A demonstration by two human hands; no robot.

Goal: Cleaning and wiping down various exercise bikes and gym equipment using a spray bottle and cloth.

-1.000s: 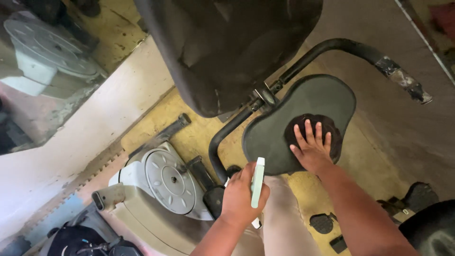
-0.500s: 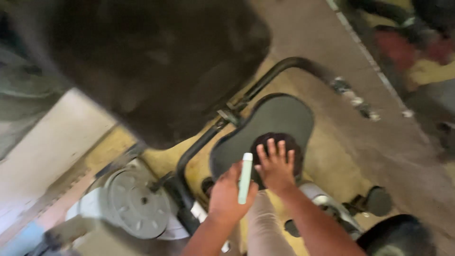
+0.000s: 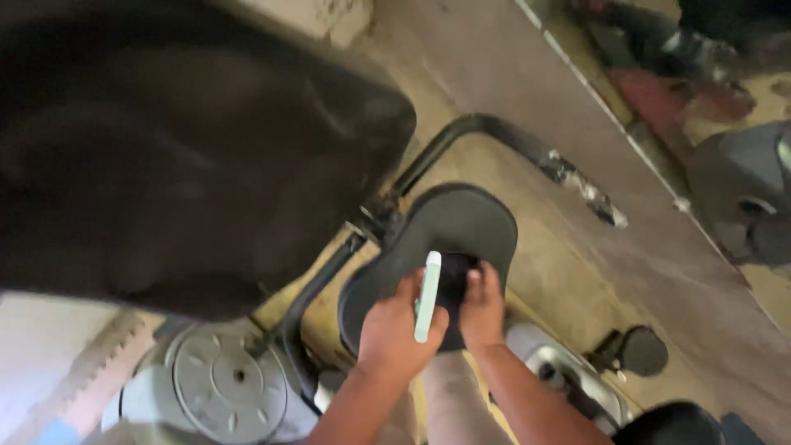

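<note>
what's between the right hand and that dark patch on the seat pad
Nothing visible. The right hand rests directly on the dark patch of the seat pad. The left hand, holding a pale green stick, sits beside it, not across it.

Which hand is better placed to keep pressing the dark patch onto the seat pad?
Right, probably. The right hand lies empty on the dark patch atop the grey padded seat; the left hand grips a pale green stick-shaped tool.
</note>
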